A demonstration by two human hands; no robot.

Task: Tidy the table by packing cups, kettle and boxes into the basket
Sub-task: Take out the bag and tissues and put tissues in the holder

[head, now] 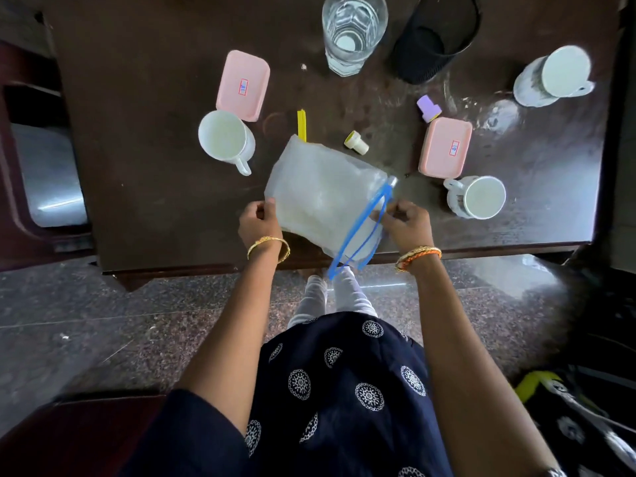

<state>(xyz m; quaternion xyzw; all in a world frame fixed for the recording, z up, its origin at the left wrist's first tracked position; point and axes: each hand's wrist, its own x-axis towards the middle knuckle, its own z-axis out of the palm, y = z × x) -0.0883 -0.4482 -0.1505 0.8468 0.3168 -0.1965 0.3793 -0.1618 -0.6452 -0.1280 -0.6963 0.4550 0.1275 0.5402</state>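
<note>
Both hands (258, 222) (406, 223) grip clear pouch (323, 197), contents unclear.

A clear drinking glass (354, 31) stands beside a black mesh pen holder (435, 36). A yellow stopper (356, 142) and a purple stopper (428, 107) lie well apart.

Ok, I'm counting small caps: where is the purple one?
In the head view, the purple cap lies right of centre on the table, touching the far edge of the right pink box.
</note>
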